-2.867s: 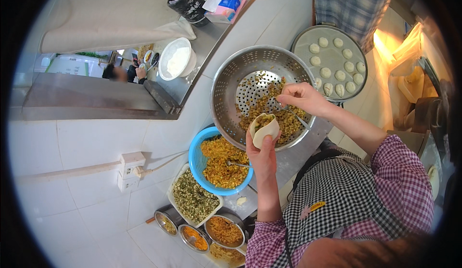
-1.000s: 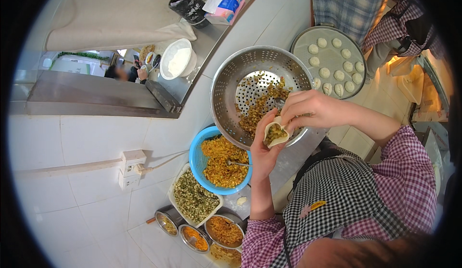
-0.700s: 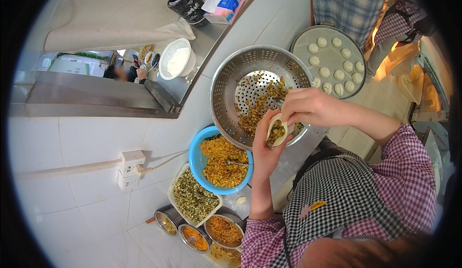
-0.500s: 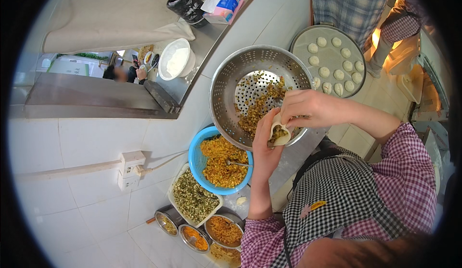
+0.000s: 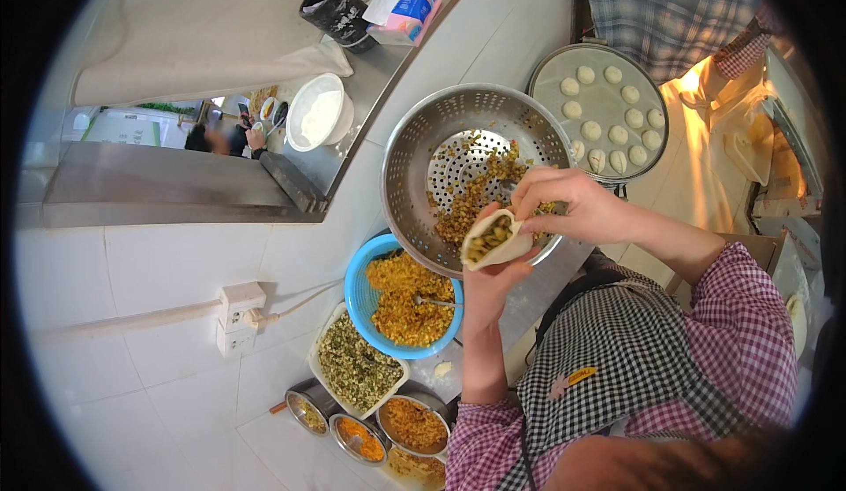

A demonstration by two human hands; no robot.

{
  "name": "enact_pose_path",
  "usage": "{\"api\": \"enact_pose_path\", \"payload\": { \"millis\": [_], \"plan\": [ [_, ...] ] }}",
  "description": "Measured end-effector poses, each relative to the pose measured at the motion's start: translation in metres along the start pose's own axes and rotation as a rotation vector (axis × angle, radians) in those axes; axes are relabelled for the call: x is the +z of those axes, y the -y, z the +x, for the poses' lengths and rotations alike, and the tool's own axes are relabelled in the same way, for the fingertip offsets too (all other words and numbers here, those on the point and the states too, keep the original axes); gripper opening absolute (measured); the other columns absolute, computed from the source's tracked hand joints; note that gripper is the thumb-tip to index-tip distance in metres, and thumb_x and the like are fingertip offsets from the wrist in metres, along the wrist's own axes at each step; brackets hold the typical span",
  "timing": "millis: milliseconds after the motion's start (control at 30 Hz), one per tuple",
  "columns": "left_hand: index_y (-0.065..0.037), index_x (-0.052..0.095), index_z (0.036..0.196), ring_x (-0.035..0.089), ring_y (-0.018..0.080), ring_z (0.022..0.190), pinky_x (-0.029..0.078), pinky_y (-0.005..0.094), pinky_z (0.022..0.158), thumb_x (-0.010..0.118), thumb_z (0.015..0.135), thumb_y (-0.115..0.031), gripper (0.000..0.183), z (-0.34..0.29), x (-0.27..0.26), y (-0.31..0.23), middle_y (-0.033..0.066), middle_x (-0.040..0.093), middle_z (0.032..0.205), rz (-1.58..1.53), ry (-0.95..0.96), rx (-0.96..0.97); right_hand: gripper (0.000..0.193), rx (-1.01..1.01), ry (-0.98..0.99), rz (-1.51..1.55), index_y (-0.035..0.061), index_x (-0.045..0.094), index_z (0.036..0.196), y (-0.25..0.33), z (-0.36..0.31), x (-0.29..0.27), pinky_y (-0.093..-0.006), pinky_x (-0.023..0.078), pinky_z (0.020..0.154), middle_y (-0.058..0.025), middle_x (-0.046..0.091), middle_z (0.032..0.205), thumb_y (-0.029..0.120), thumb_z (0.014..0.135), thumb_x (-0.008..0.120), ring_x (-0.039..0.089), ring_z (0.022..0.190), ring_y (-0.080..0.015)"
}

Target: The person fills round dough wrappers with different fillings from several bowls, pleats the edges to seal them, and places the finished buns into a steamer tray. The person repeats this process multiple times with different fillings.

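Over the near rim of a perforated steel colander, my left hand cradles a round of dough curved into an open cup. Chopped green-brown filling shows inside it. My right hand pinches the dough's right edge between thumb and fingers. Loose chopped filling lies in the colander beneath the hands. Beside my right fingers, a bit of shiny metal shows in the colander, mostly hidden.
A blue basin of yellow filling, a white tub of green filling and several steel bowls stand at the lower left. A round tray of shaped dough pieces is at upper right, near a person in plaid cloth. A wall socket has a cord.
The dough cup has turned and tilted toward the left, so its filled opening shows more widely. My left fingers have moved beneath it; my right hand still pinches its edge.
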State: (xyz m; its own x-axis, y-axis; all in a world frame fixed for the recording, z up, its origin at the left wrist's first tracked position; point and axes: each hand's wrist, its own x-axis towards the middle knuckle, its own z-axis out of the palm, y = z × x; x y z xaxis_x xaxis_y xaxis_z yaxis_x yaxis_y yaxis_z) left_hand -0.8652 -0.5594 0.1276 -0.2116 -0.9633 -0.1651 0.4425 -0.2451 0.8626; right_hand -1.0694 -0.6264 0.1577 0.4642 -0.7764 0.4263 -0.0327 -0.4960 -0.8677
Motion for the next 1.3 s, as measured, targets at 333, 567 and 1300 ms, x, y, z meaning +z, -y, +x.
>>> {"api": "enact_pose_path", "payload": {
  "millis": [333, 567, 1300],
  "plan": [
    [-0.003, 0.046, 0.146, 0.06, 0.019, 0.122, 0.052, 0.0331, 0.101, 0.089, 0.076, -0.007, 0.082, 0.01, -0.001, 0.002, 0.0086, 0.06, 0.133, 0.362, 0.067, 0.172, 0.013, -0.041, 0.132, -0.078, 0.0012, 0.071, 0.097, -0.004, -0.001, -0.01, -0.0371, 0.054, 0.076, -0.0094, 0.069, 0.092, 0.006, 0.086, 0.075, 0.066, 0.086, -0.0261],
    [-0.003, 0.047, 0.144, 0.061, 0.0163, 0.117, 0.051, 0.0308, 0.099, 0.083, 0.08, 0.001, 0.074, 0.011, -0.001, 0.004, 0.0077, 0.061, 0.13, 0.283, 0.087, 0.029, 0.013, -0.066, 0.137, -0.031, 0.0014, 0.07, 0.095, -0.002, -0.005, -0.01, -0.0386, 0.053, 0.077, -0.0088, 0.067, 0.09, 0.007, 0.085, 0.075, 0.064, 0.087, -0.0274],
    [-0.002, 0.042, 0.147, 0.06, 0.0176, 0.119, 0.053, 0.0301, 0.096, 0.083, 0.081, -0.004, 0.078, 0.015, 0.006, 0.005, 0.0104, 0.058, 0.134, 0.499, 0.104, -0.02, 0.015, -0.067, 0.19, -0.067, 0.0003, 0.07, 0.095, -0.005, -0.009, -0.012, -0.0384, 0.053, 0.076, -0.0111, 0.067, 0.09, 0.01, 0.085, 0.075, 0.065, 0.086, -0.0286]
  ]
}}
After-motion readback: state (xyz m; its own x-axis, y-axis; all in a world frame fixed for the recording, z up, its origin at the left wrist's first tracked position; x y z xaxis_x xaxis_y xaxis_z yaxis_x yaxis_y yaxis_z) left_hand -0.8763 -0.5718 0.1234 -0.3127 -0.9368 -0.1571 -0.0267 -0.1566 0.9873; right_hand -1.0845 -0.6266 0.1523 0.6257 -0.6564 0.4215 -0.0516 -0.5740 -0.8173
